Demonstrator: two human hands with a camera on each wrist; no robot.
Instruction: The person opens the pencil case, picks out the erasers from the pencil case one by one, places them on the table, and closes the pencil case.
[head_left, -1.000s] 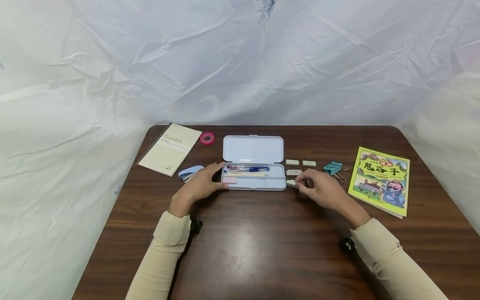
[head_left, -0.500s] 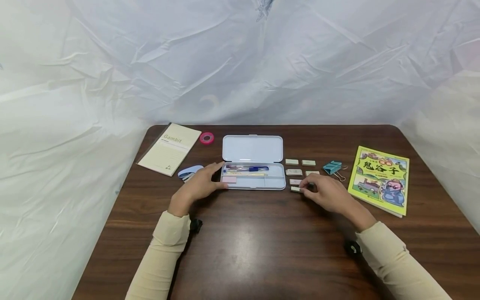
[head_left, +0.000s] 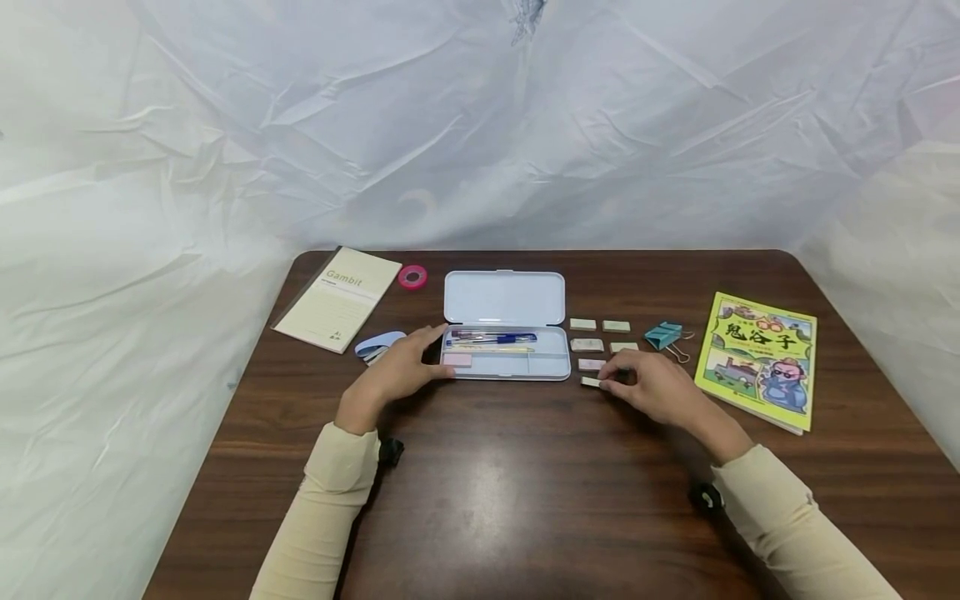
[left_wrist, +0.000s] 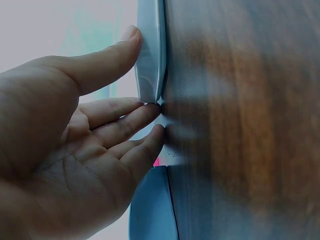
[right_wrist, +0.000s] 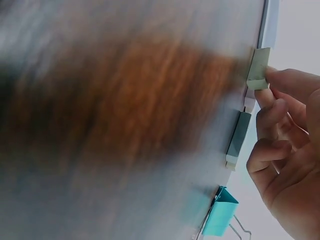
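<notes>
A white pencil case (head_left: 551, 367) lies with its lid up, holding pens (head_left: 513, 338), a yellow pencil (head_left: 498, 349) and a pink eraser (head_left: 458, 360). My left hand (head_left: 399, 367) rests at its left end, thumb on the front side and fingers fairly straight along the end, as the left wrist view shows. Right of the case, my right hand (head_left: 648, 383) pinches a small whitish eraser (right_wrist: 258, 70) between thumb and fingers, low over the table. Several more erasers stand in short rows beyond it, among them a pinkish one (head_left: 589, 364) and a whitish one (head_left: 587, 345).
A teal binder clip (head_left: 664, 335) and a yellow comic-style book (head_left: 757, 361) lie to the right. At the left are a cream notebook (head_left: 341, 298), a pink round tape-like ring (head_left: 412, 277) and a light blue object (head_left: 378, 342) partly behind my left hand.
My right hand has shifted slightly right and toward me with the pinched eraser, bringing the pinkish and another eraser into view. The left hand stays at the case.
</notes>
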